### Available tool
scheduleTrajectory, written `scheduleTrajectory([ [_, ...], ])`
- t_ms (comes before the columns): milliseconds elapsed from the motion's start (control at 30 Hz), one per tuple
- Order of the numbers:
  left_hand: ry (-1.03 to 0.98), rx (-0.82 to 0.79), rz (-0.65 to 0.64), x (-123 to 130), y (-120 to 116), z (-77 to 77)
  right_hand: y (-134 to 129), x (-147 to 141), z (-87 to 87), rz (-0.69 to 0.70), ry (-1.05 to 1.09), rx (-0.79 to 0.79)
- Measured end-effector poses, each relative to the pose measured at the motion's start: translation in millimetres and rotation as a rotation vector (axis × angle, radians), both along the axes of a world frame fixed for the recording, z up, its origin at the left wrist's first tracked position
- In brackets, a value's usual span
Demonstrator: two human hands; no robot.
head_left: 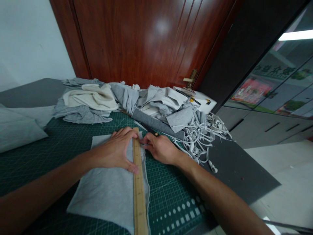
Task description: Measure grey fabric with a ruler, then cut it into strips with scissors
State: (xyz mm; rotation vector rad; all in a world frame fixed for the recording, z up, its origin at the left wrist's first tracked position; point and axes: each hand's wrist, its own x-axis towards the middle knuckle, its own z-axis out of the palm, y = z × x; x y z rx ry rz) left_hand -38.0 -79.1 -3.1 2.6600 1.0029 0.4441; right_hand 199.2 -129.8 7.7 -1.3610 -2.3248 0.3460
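Observation:
A piece of light grey fabric (105,192) lies flat, with a wooden ruler (138,195) along its right side and a narrow fabric margin showing past the ruler. My left hand (116,150) is spread over the fabric, its thumb and fingertips pressing on the ruler. Just right of the ruler's far end, my right hand (161,148) is closed, its fingertips pinching the fabric's edge. Beyond its knuckles is a dark tool with a brass-coloured pivot (156,134), probably scissors, partly hidden.
A green cutting mat (168,186) covers much of the grey table (244,173). Along the back lie heaped grey and cream cloths (90,98), a dark grey roll (158,124) and tangled fabric strips (202,140). Pale folded cloth (19,127) is at left. A wooden door (146,42) stands behind.

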Motion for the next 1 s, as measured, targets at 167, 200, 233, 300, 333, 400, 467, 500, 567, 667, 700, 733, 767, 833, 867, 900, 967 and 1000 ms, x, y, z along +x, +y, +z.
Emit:
scheduleTrajectory([
  [167,0.008,-0.025,0.013,1.2,-2.4,3.7,36.1,-0.7,8.0,-0.108,0.217,-0.089],
  [200,0.010,-0.029,0.014,1.2,-2.8,4.2,43.7,-1.8,8.3,-0.137,0.243,-0.105],
  [233,0.011,-0.031,0.014,1.1,-3.2,4.6,50.6,-3.3,8.0,-0.160,0.264,-0.122],
  [300,0.007,-0.035,0.012,0.8,-3.7,4.7,60.9,-7.4,6.4,-0.188,0.294,-0.165],
  [333,0.004,-0.037,0.012,0.7,-3.8,4.7,64.4,-9.7,5.4,-0.193,0.304,-0.191],
  [400,0.002,-0.040,0.015,0.6,-4.0,4.3,68.8,-14.2,3.7,-0.192,0.315,-0.245],
  [467,0.003,-0.042,0.015,0.6,-3.8,3.8,71.2,-17.5,3.1,-0.194,0.316,-0.277],
  [500,0.001,-0.042,0.012,0.7,-3.7,3.6,72.1,-18.6,3.2,-0.200,0.314,-0.279],
  [567,-0.006,-0.042,0.006,1.0,-3.5,3.4,74.2,-19.9,3.6,-0.220,0.308,-0.260],
  [667,-0.011,-0.045,0.008,1.8,-4.0,4.6,77.7,-20.9,3.2,-0.244,0.295,-0.223],
  [700,-0.009,-0.045,0.010,2.0,-4.5,5.3,78.7,-21.4,2.9,-0.245,0.290,-0.219],
  [733,-0.004,-0.045,0.012,2.4,-5.1,6.2,79.5,-21.9,2.6,-0.244,0.284,-0.218],
  [767,0.003,-0.045,0.014,2.6,-5.7,7.0,80.0,-22.5,2.5,-0.241,0.276,-0.220],
  [833,0.019,-0.044,0.017,3.1,-6.8,8.1,80.2,-23.8,3.4,-0.238,0.255,-0.226],
  [867,0.024,-0.042,0.016,3.2,-7.2,8.3,79.9,-24.4,4.3,-0.240,0.244,-0.226],
  [900,0.027,-0.038,0.015,3.2,-7.3,8.1,79.4,-25.0,5.5,-0.244,0.233,-0.224],
  [967,0.024,-0.025,0.011,3.1,-7.3,7.1,78.0,-26.0,8.0,-0.258,0.214,-0.210],
  [1000,0.021,-0.019,0.008,2.9,-7.2,6.5,77.3,-26.4,9.0,-0.265,0.206,-0.200],
])
